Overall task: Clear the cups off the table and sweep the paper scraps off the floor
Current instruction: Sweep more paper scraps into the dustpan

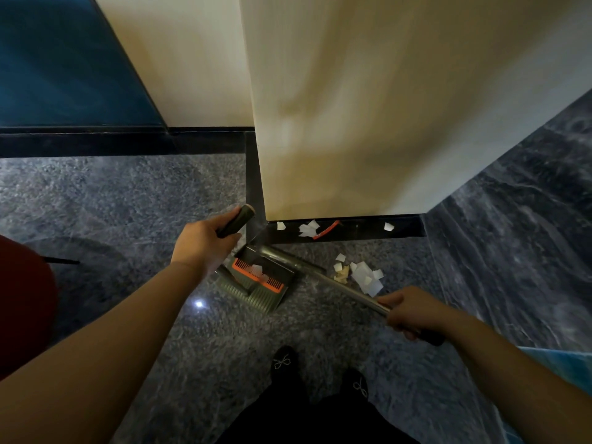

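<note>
Fingers of left hand (205, 241) clasp dustpan handle (237, 221), right hand (413, 310) broom pole (336, 283); scraps (365, 277) beyond the right fingers may scatter under a hard stroke.

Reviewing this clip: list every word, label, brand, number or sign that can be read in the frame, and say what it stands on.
None can be read. No print shows on the dustpan, its orange comb, the broom handle in the right hand, the dustpan handle in the left hand, the paper scraps or the wall.

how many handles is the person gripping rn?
2. Left hand holds the dark dustpan handle above the dustpan; right hand holds the metal broom pole beside the paper scraps.
</note>
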{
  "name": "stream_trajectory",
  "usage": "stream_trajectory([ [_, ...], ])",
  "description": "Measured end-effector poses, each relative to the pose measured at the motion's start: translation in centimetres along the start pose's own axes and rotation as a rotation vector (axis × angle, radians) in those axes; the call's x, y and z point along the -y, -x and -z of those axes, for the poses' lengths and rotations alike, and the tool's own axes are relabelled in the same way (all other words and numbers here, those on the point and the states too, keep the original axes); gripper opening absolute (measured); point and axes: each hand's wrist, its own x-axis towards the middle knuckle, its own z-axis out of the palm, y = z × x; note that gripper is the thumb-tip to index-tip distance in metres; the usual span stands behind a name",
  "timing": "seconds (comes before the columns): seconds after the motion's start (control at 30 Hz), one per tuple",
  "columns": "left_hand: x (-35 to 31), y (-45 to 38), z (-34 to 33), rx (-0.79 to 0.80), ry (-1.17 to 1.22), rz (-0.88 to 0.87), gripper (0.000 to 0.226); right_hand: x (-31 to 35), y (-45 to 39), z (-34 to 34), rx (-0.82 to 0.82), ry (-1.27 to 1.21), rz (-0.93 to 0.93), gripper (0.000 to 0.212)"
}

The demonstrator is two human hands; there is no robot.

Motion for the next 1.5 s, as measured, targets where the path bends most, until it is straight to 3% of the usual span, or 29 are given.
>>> stream_trajectory([
  [0.5,0.1,0.8,0.1,0.009,0.020,-0.005,0.052,-0.8,1.9,-0.5,-0.057,-0.232,-0.017,0.036],
  [0.77,-0.1,1.1,-0.4,-0.007,0.013,0.022,0.051,-0.4,-1.2,0.2,-0.062,-0.120,-0.013,0.035],
  [0.83,0.1,1.1,-0.8,-0.021,0.019,0.029,0.051,0.1,-2.8,0.2,-0.053,-0.097,-0.027,0.028],
  [0.9,0.2,0.9,-1.1,-0.034,0.020,0.028,0.051,0.9,-4.3,0.2,-0.043,-0.050,-0.046,0.006],
  [0.97,0.2,0.8,-1.4,-0.046,0.033,0.028,0.051,1.5,-5.7,0.2,-0.026,-0.047,-0.071,0.021],
  [1.03,0.2,0.6,-1.7,-0.059,0.036,0.026,0.052,2.1,-6.4,-0.1,0.006,-0.063,-0.072,0.013],
  [1.17,0.0,0.8,-2.1,-0.070,0.034,0.028,0.051,2.4,-7.5,-0.5,0.070,0.040,-0.035,0.049],
  [1.43,-0.2,0.8,-2.1,-0.079,0.039,0.036,0.052,2.2,-5.4,1.4,0.165,0.171,0.012,0.052],
  [1.5,-0.2,0.9,-2.0,-0.081,0.040,0.045,0.052,1.9,-4.8,2.1,0.157,0.222,0.020,0.033],
])
